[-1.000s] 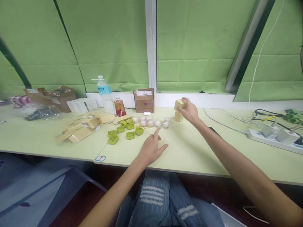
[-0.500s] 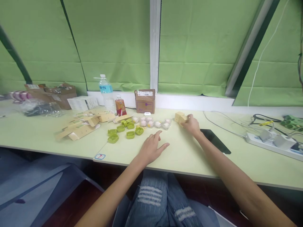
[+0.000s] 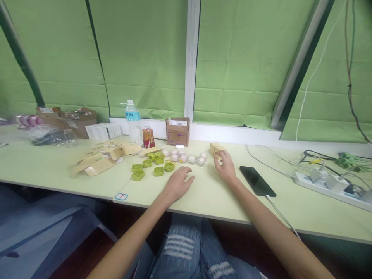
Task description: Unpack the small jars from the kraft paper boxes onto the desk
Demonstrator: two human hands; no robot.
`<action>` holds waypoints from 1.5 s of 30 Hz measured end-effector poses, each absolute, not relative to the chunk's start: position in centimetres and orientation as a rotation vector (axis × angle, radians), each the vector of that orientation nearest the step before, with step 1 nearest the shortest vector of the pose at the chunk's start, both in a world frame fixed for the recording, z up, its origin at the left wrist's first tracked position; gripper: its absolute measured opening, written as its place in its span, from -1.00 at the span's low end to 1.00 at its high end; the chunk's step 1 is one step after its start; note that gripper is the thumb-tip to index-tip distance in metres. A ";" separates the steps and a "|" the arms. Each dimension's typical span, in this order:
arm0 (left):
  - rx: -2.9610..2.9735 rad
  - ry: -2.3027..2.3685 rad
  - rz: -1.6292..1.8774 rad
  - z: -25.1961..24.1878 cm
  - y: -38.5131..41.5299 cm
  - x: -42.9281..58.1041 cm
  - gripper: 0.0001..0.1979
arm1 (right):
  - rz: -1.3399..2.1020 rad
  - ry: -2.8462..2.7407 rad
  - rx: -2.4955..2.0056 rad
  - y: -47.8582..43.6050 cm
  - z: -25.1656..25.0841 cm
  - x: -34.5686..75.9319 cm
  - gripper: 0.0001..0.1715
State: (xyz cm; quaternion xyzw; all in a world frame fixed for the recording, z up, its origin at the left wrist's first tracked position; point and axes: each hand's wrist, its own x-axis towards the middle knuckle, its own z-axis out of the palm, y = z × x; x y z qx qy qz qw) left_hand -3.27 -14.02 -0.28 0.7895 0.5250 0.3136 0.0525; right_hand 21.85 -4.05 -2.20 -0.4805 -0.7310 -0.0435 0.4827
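Observation:
My right hand (image 3: 225,166) hovers just in front of two small tan boxes (image 3: 214,148), its fingers curled and apart, holding nothing that I can see. Part of the nearer box is hidden behind the fingertips. My left hand (image 3: 178,182) is over the table near the front edge, empty, with thumb and fingers apart. Left of it lie several small green trays (image 3: 159,171). Beyond my hands is a group of clear round containers (image 3: 192,159) with pale pink and white contents.
Flattened tan cartons (image 3: 100,164) are heaped at left. Behind stand a water bottle (image 3: 133,120), a drink bottle (image 3: 148,137) and a brown cardboard box (image 3: 178,133). On the right lie a black phone (image 3: 257,181), a white cable (image 3: 283,217) and a power strip (image 3: 325,185).
My right hand has moved left and let go of the tan box, which stays beside the other one. My left hand has shifted slightly left. The camera view has shifted a little.

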 end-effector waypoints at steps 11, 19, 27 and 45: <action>2.374 2.259 0.917 2.9 -11.7 -14.3 -0.76 | -0.174 -2.123 -1.296 -4.6 -3.0 17.5 -0.44; 2.537 2.198 0.628 2.6 -9.9 -7.7 -0.72 | -0.147 -2.115 -1.269 -4.2 -2.9 17.6 -0.64; 2.421 2.283 0.373 1.5 -7.6 -5.7 -0.73 | -0.102 -2.061 -1.287 -4.7 -2.7 18.1 -0.67; 2.515 2.272 0.375 0.9 -7.1 -6.3 -0.69 | -0.257 -1.393 -1.720 -6.4 0.7 21.1 -0.41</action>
